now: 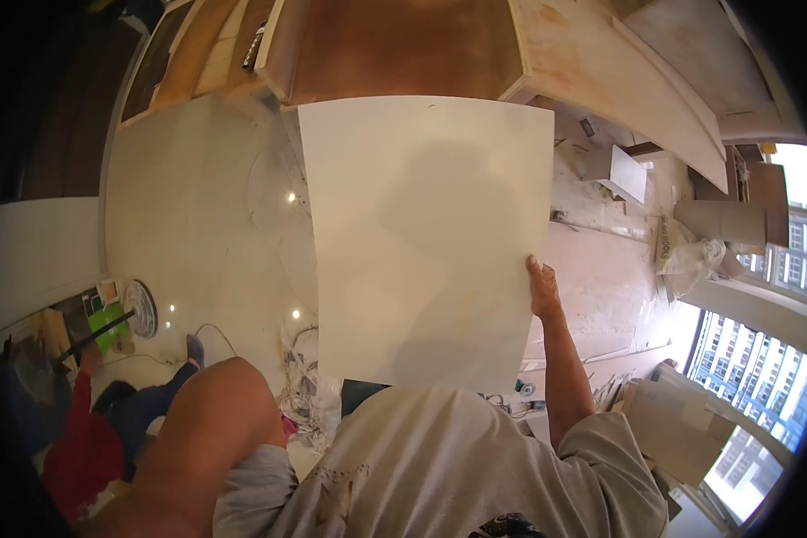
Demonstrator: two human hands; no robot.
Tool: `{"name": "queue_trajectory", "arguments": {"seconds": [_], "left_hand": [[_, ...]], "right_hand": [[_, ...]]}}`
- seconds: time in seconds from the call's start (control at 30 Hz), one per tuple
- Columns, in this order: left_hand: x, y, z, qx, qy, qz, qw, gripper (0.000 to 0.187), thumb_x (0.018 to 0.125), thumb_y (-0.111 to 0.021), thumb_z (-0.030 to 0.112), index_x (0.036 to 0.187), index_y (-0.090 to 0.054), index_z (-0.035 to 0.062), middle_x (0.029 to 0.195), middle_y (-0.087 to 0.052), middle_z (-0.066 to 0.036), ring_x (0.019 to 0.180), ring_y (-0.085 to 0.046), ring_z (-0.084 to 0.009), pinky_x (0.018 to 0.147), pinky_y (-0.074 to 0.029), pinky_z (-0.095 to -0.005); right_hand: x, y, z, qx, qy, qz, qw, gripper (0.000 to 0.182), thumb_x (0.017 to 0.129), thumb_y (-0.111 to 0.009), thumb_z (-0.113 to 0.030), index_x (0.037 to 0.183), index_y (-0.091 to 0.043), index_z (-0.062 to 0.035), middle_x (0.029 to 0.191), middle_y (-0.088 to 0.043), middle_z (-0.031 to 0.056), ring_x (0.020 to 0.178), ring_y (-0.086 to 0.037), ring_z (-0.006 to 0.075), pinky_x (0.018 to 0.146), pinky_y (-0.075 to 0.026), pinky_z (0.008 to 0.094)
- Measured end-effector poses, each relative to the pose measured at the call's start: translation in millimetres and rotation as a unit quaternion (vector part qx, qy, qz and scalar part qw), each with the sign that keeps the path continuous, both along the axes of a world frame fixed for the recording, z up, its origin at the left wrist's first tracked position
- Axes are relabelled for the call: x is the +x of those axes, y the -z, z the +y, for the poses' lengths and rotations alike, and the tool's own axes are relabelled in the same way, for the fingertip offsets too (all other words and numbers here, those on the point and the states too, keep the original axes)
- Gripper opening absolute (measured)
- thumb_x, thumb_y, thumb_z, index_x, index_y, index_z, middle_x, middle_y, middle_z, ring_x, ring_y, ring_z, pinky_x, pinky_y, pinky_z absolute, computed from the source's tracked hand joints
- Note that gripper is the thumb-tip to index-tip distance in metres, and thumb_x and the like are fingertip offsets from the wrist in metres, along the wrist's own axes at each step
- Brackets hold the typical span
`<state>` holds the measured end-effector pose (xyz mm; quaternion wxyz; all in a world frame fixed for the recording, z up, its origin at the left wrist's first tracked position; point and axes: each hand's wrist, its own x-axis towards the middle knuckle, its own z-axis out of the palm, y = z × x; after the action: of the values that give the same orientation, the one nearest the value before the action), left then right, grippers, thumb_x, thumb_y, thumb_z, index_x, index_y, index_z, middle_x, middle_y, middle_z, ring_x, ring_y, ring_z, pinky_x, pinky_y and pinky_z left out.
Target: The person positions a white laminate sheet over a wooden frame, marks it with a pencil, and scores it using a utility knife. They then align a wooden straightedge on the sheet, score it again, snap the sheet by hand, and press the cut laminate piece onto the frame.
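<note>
A large white panel (421, 269) stretches out in front of my body, with a shadow across its face. My right hand (543, 287) grips its right edge, thumb on the near face and the other fingers hidden behind it. The far edge of the panel overlaps the front of an open brown wooden cabinet (403, 49) in this view. My left arm (224, 403) is bent at the elbow at the lower left, its forearm running down out of the picture, and the left hand is outside the view.
At the lower left, a person in a red top (85, 457) is near a dark pole with a round disc (141, 308). Cables and debris (300, 386) lie on the pale floor (197, 206). A plastic bag (690, 260) and cardboard (677, 421) are at the right, near windows.
</note>
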<state>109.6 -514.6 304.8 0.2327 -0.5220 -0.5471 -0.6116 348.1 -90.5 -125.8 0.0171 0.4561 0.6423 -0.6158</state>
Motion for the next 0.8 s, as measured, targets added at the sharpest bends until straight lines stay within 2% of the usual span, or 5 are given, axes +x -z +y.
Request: {"name": "queue_trajectory", "arguments": {"seconds": [0.23, 0.33, 0.43, 0.6, 0.8], "left_hand": [[-30, 165, -10, -0.06, -0.206, -0.172, 0.961, 0.026, 0.094, -0.057, 0.009, 0.118, -0.066, 0.0055, 0.093, -0.065, -0.003, 0.083, -0.063, -0.0111, 0.073, -0.051, -0.0243], [-69, 335, -5, -0.217, -0.356, -0.472, 0.777, 0.031, 0.092, -0.052, 0.002, 0.119, -0.069, 0.0048, 0.087, -0.063, -0.003, 0.076, -0.061, -0.01, 0.071, -0.05, -0.0229], [-61, 567, -55, -0.533, -0.393, -0.45, 0.599, 0.032, 0.098, -0.051, 0.028, 0.112, -0.07, 0.0062, 0.105, -0.068, -0.025, 0.098, -0.064, -0.0416, 0.086, -0.051, -0.048], [-13, 521, -18, -0.096, -0.215, -0.812, 0.534, 0.051, 0.098, -0.056, 0.04, 0.113, -0.068, -0.0075, 0.11, -0.069, -0.018, 0.099, -0.065, -0.0257, 0.09, -0.048, -0.0361], [-25, 419, -30, -0.211, -0.187, -0.711, 0.645, 0.026, 0.093, -0.07, 0.026, 0.091, -0.07, -0.0004, 0.074, -0.057, 0.003, 0.067, -0.047, -0.0059, 0.06, -0.04, -0.023]], "right_hand": [[7, 17, 7, 0.082, -0.105, 0.051, 0.99, 0.052, 0.1, -0.055, -0.047, 0.121, -0.058, 0.0007, 0.088, -0.065, 0.0083, 0.073, -0.059, 0.0207, 0.066, -0.051, 0.0356], [20, 37, 22, 0.142, -0.188, 0.086, 0.968, 0.041, 0.105, -0.047, -0.024, 0.14, -0.045, -0.0022, 0.089, -0.066, 0.0169, 0.072, -0.058, 0.0359, 0.07, -0.051, 0.039], [6, 21, 16, 0.07, -0.146, 0.019, 0.987, 0.045, 0.106, -0.041, -0.033, 0.134, -0.049, 0.0005, 0.095, -0.068, 0.0178, 0.078, -0.061, 0.0337, 0.073, -0.052, 0.0365], [3, -7, 10, 0.032, -0.145, 0.032, 0.988, 0.069, 0.103, -0.038, -0.058, 0.125, -0.056, 0.0053, 0.108, -0.069, 0.013, 0.095, -0.066, 0.0193, 0.081, -0.055, 0.0339], [-1, -18, 6, -0.114, -0.052, 0.04, 0.991, 0.068, 0.102, -0.043, -0.057, 0.129, -0.055, 0.0046, 0.117, -0.066, 0.0127, 0.103, -0.065, 0.0203, 0.085, -0.055, 0.0332]]}}
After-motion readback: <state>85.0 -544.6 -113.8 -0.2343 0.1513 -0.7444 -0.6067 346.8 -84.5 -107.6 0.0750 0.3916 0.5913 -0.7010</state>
